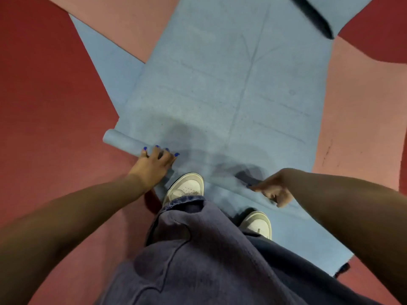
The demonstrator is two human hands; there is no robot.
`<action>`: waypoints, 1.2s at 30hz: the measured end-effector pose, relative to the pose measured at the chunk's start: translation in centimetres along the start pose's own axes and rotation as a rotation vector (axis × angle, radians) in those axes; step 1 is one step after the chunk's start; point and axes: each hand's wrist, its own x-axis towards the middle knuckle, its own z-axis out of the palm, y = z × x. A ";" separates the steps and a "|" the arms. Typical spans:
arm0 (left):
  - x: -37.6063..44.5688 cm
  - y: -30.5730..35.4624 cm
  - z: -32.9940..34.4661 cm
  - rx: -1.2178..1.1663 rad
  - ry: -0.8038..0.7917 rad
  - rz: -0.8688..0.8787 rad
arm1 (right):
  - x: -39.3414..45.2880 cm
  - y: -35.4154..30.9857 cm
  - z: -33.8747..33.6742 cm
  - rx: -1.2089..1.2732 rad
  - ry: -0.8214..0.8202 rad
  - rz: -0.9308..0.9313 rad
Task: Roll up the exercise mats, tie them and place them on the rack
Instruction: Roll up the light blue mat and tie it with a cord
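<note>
The first step, rolling, has only begun: the blue mat [220, 84] lies on the red floor [44, 95], the left hand [154, 164] presses flat on the small roll [123, 142], the right hand [273, 190] pinches its edge, and next both should push it evenly forward.

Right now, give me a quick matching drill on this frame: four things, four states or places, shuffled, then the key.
Things:
1. left hand
2. right hand
3. blue mat
4. dark strap

States or places:
A. lies across the mat's far end
B. fingers spread over the rolled edge
C. mostly flat on the floor, only the near edge rolled
D. fingers curled, at the roll's other side, blurred

Pairs: 1-B, 2-D, 3-C, 4-A
</note>
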 end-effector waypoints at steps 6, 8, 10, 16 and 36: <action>-0.7 0.2 -0.7 -0.012 -0.128 -0.031 | -1.1 3.0 0.8 0.237 -0.089 -0.164; -0.5 0.5 -0.3 -0.008 -0.100 -0.036 | -1.3 2.6 2.8 0.104 -0.053 -0.138; -0.6 0.5 -0.7 -0.054 -0.107 -0.055 | -1.1 1.5 4.6 -0.030 0.134 -0.145; -0.4 2.5 -1.8 -0.232 -0.131 -0.258 | 4.7 1.6 7.1 -0.337 0.602 -0.108; 1.9 1.9 -0.9 -0.097 0.111 -0.101 | 5.5 0.8 10.8 -0.046 1.395 -0.280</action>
